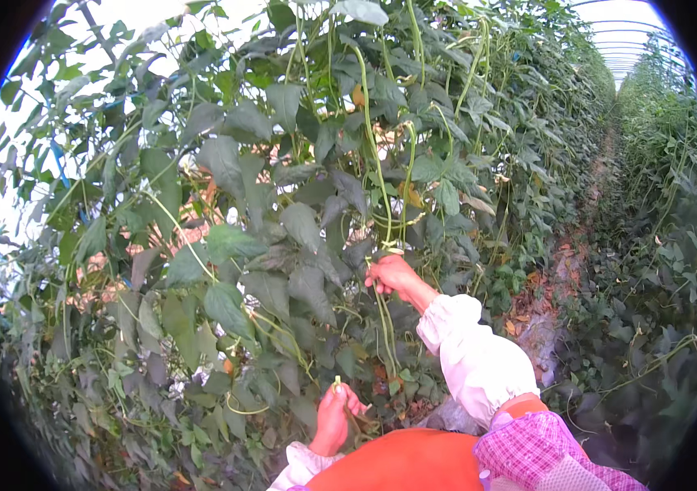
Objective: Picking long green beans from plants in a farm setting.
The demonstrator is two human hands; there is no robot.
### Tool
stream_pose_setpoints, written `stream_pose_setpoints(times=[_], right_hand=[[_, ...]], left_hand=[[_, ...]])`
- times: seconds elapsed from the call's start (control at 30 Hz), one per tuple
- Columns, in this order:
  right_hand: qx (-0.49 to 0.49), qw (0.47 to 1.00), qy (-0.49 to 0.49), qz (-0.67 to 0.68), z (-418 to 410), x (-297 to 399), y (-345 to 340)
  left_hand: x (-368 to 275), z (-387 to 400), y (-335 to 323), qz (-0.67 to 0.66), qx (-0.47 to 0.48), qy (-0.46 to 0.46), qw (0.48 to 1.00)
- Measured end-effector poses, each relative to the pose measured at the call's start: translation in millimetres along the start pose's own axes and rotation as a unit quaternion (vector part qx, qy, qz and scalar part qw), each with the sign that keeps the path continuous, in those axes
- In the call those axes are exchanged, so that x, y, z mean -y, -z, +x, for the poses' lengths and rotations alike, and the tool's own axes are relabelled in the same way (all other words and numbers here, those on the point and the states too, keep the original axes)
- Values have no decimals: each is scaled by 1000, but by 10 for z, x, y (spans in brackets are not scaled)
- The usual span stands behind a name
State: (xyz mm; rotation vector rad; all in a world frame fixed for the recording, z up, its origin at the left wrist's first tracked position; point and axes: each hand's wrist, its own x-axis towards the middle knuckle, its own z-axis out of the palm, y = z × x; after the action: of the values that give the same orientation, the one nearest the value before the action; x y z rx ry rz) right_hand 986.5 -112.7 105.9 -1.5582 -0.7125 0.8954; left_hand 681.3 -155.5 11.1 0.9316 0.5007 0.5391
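Observation:
Long, thin green bean pods [374, 141] hang from a tall wall of leafy climbing bean plants [299, 227]. My right hand [390, 274] is closed at the upper end of several long pods [387, 334], which dangle below it. Just above that hand, the tips of other hanging pods come down. Lower and to the left, my left hand [339, 410] has its thumb and fingers closed on a short pale green stem end [337, 382]; what else lies in that hand is partly hidden. White sleeves cover both forearms.
To the right, a narrow soil path [588, 208] with dry leaves runs between this row and another row of plants [667, 184]. Arched hoops [621, 30] of a greenhouse tunnel span overhead. A red-orange garment [397, 460] fills the bottom, beside a purple checked cloth [532, 448].

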Motion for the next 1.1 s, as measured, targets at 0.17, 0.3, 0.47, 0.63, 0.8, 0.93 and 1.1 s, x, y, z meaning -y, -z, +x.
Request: stream_pose_setpoints(times=[0.17, 0.3, 0.47, 0.63, 0.8, 0.93, 1.1], right_hand=[[12, 998, 35, 49, -8, 235, 19], [-42, 997, 55, -36, -21, 102, -17], [-84, 986, 99, 105, 35, -335, -120], [9, 1000, -2, -1, -327, -431, -141], [178, 954, -38, 239, -961, -314, -329], [184, 975, 19, 125, -1116, -25, -128], [215, 954, 196, -74, -1148, 990, 1047]], left_hand=[[-89, 83, -42, 6, 18, 2, 1000], [-153, 115, -45, -4, 9, -3, 1000], [-268, 292, -53, 12, 4, -68, 998], [-344, 539, -152, 62, -26, -117, 991], [-353, 776, -464, 99, 6, -164, 982], [-386, 752, -741, 89, 43, -104, 990], [-455, 710, -987, 101, 100, -14, 990]])
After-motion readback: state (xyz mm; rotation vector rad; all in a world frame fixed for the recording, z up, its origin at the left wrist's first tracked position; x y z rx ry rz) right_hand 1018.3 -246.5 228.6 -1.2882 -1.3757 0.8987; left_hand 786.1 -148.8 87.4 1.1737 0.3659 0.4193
